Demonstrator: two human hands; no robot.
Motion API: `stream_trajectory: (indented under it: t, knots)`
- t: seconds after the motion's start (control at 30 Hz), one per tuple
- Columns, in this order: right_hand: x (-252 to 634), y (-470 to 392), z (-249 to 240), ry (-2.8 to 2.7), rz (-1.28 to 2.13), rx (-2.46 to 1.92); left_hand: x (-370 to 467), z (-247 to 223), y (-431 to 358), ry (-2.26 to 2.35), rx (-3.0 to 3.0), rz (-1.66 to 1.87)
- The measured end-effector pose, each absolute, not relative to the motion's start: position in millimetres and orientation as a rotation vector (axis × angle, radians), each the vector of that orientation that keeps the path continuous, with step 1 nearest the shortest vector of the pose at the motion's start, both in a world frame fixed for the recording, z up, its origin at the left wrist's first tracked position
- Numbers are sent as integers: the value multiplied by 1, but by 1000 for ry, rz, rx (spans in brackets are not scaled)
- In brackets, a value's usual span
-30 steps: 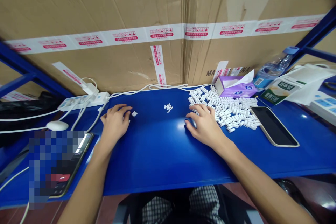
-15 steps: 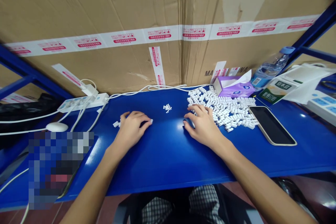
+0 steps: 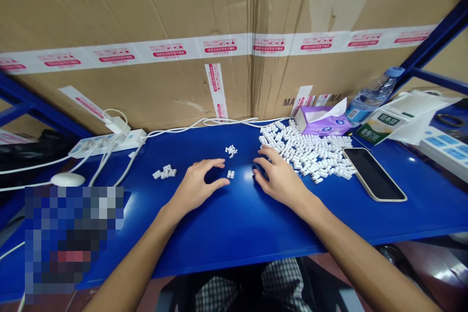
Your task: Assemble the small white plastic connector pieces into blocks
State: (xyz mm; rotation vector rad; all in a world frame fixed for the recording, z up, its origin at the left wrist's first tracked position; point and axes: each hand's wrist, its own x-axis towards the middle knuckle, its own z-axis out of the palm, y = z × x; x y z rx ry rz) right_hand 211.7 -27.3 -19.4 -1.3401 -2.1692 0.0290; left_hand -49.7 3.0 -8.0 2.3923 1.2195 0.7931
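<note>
My left hand [image 3: 199, 183] is open, thumb and fingers apart, just left of a small white piece [image 3: 230, 174] lying on the blue table [image 3: 219, 234]. Nothing is between its fingertips. To the right, my right hand [image 3: 276, 173] has its fingers spread and curved over the table, holding nothing, at the left edge of a large pile of white pieces [image 3: 310, 148]. A little cluster of tiny white bits [image 3: 231, 150] lies between the hands, farther back. Several white pieces [image 3: 165, 172] sit left of my left hand.
Behind the table stands cardboard [image 3: 164, 92]. A purple tissue box [image 3: 321, 122], a bottle [image 3: 373, 97], a green-and-white box [image 3: 383, 124] and a phone [image 3: 375, 174] are at the right. A power strip [image 3: 106, 143] with white cables [image 3: 109, 161] lies at the left.
My left hand has moved right and opened, and a white piece now lies on the table beside its fingertips. The pieces at the left are uncovered. My right hand has barely moved.
</note>
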Motion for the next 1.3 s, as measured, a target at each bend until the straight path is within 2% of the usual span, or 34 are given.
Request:
stream_trajectory:
  t: [0.17,0.43,0.83,1.3]
  knots:
    - [203,-32,-26,-2253,147,-1294,-56,-13,1,1271,2500,760]
    - [194,-37,-27,-2518,100,-1375,-47,-20,-9,1429,2638,364]
    - [181,22,7,-2569,-2,-1420,-47,-18,-10,1440,2641,354]
    - [178,36,-13,-2398,-36,-1379,-46,-17,-11,1435,2647,379]
